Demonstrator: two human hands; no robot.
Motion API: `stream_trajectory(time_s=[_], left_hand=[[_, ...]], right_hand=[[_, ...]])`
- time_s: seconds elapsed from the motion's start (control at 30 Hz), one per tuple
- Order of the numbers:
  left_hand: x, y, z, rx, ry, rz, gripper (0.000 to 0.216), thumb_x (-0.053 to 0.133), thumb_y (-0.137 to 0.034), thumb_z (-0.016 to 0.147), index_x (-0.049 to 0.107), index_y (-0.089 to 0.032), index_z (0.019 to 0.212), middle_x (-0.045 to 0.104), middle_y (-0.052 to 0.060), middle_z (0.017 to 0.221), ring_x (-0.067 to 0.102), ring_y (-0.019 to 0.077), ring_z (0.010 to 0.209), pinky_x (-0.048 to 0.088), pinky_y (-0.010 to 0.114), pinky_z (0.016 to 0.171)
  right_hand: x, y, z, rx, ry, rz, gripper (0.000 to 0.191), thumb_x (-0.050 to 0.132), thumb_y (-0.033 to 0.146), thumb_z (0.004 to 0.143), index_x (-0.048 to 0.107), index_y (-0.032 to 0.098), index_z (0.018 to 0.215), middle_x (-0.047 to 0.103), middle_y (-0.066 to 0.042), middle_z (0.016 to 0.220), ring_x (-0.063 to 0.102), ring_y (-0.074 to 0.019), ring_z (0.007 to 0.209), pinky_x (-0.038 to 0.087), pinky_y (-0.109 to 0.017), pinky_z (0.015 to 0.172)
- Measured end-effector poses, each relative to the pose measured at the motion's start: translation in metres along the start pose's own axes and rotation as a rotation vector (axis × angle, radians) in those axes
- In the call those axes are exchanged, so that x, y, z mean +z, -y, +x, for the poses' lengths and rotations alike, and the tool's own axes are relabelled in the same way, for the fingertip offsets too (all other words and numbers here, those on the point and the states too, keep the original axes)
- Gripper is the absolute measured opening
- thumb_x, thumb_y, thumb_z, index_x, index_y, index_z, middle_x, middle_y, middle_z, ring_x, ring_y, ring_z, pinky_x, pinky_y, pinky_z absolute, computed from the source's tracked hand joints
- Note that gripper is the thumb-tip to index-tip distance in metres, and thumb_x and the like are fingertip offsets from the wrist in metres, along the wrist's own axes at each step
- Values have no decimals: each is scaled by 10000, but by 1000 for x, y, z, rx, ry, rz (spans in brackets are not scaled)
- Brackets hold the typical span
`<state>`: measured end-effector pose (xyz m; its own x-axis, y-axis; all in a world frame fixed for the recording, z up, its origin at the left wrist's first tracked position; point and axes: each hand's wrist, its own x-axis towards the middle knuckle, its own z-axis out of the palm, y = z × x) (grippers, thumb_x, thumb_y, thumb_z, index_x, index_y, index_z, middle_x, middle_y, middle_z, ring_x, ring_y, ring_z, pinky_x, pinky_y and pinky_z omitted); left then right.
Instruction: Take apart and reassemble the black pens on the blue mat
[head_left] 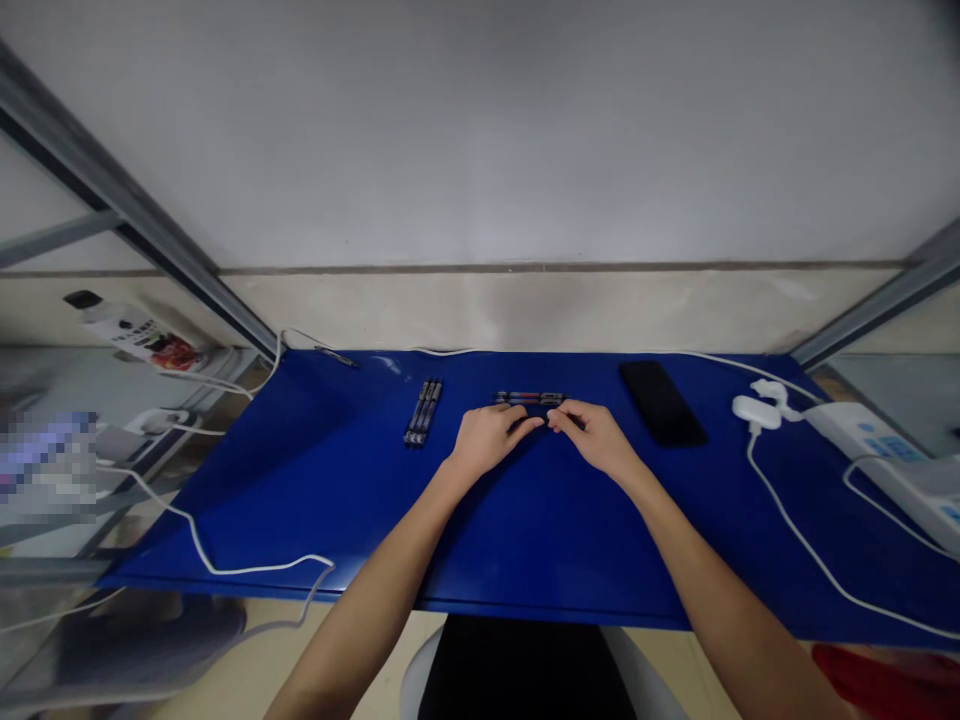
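Note:
Two or more dark pens [529,397], one with a red part, lie side by side across the blue table, just beyond my hands. My left hand [491,435] rests at their left end, fingers bent over the near pen and thumb pointing right. At the right end, my right hand [589,432] has its fingers curled in against the pens, with thumb and forefinger close together. The undersides of both hands' fingers are hidden. Left of my left hand, three dark pens [424,412] form a neat row pointing away from me.
A black phone [663,403] lies to the right. Beyond it are a white charger [756,412], its cable and a white power strip [885,450]. Another pen [337,356] lies at the back left. A bottle [139,330] and white cables are left of the blue table [300,480].

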<state>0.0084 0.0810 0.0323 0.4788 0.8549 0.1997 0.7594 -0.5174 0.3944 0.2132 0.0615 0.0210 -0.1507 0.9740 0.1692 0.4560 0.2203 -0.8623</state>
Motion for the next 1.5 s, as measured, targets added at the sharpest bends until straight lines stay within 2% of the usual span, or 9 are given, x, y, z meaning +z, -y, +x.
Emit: stream_trajectory(time_s=[0.13,0.3,0.4,0.53,0.77,0.97,1.17,1.37,1.5], left_hand=[[-3,1,2,-94,-38,-67,485,333,-517,991,699,-220,877,699,40,788,633,165,704,337,245,592],[0,6,4,-139,-91,-169,505,328,-513,988,675,-200,798,639,19,655,566,141,586,286,241,546],[2,8,4,-140,-124,-202,502,332,-510,984,655,-191,770,606,12,615,537,134,562,261,240,532],[3,8,4,-161,-134,-223,496,344,-514,977,637,-191,741,585,4,597,521,131,555,261,240,536],[1,8,5,-189,-164,-281,510,322,-506,982,610,-190,703,578,-3,590,510,126,547,270,240,542],[3,10,6,-202,-177,-264,504,338,-497,978,606,-187,685,568,-5,583,498,123,542,274,242,550],[3,10,6,-201,-178,-293,495,338,-484,982,620,-187,703,591,-7,596,514,121,543,278,243,549],[0,7,5,-197,-155,-289,498,328,-473,985,628,-183,712,607,4,613,524,129,555,284,247,550],[1,8,5,-202,-160,-289,489,336,-473,983,624,-188,709,592,-3,600,515,126,548,280,248,547]], right_hand=[[-2,-7,3,21,-68,97,258,606,461,862,674,212,859,703,-50,852,661,-210,766,534,-347,727],[-10,-12,6,38,-185,74,257,638,460,842,689,214,899,700,-49,862,645,-201,747,518,-344,717],[-12,-10,4,57,-154,75,278,622,475,855,691,207,837,687,-40,788,641,-196,720,508,-334,706],[-11,-4,1,65,-82,78,418,519,506,915,637,199,656,625,-27,633,623,-184,653,505,-330,689],[-11,-2,2,8,-134,117,286,643,497,829,695,221,887,706,-58,896,662,-222,794,547,-382,761],[-11,-2,1,66,-86,54,398,529,511,906,687,204,707,669,-41,670,665,-208,692,539,-363,726],[-10,0,2,24,-134,108,275,647,483,829,693,215,871,710,-53,863,670,-210,757,558,-361,731],[-10,2,0,83,-109,61,400,537,515,901,692,202,708,669,-42,659,665,-205,672,545,-361,715],[-9,0,2,36,-150,106,275,656,487,824,697,215,848,707,-49,838,670,-210,740,557,-355,713]])
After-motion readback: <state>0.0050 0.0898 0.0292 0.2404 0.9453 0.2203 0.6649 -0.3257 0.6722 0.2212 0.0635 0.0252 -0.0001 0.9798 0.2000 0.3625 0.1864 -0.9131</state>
